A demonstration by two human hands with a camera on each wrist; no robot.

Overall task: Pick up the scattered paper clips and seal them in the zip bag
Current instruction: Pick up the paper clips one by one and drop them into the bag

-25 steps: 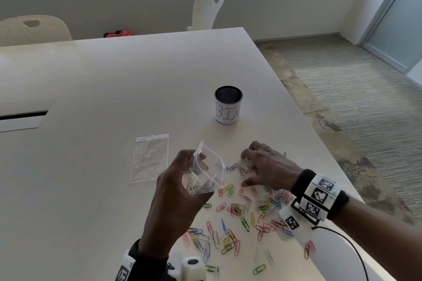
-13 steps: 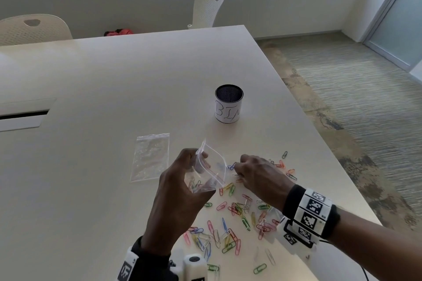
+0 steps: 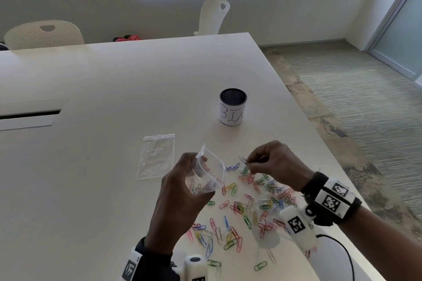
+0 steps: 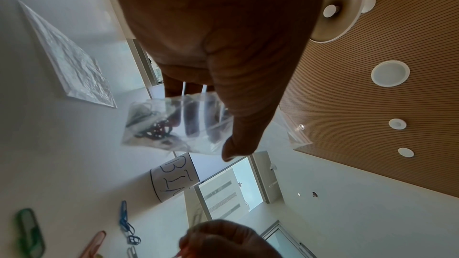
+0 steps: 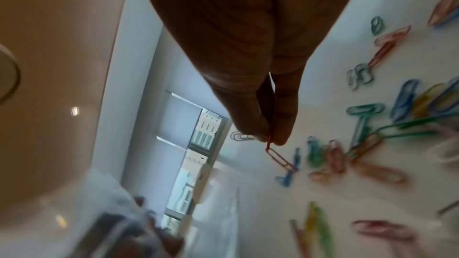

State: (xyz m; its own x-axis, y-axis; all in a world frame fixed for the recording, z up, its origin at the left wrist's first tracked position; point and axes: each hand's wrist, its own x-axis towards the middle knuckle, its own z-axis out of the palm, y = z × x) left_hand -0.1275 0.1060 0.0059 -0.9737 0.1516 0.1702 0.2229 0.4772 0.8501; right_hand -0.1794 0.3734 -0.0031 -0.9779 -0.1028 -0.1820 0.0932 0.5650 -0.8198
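Observation:
My left hand holds a small clear zip bag above the table, its mouth open toward the right; a few clips lie inside the zip bag. My right hand is raised just right of the bag and pinches paper clips between thumb and fingertips; a red clip hangs from the pinch. Several coloured paper clips lie scattered on the white table under and in front of both hands.
A second clear zip bag lies flat left of my hands. A black mesh cup with a white label stands behind them. The table's right edge runs close to my right wrist. White chairs stand at the far side.
My right hand drew in from the clips on the right, closed on some, and lifted off the table toward the bag's mouth. The left hand kept the bag up, nearly still.

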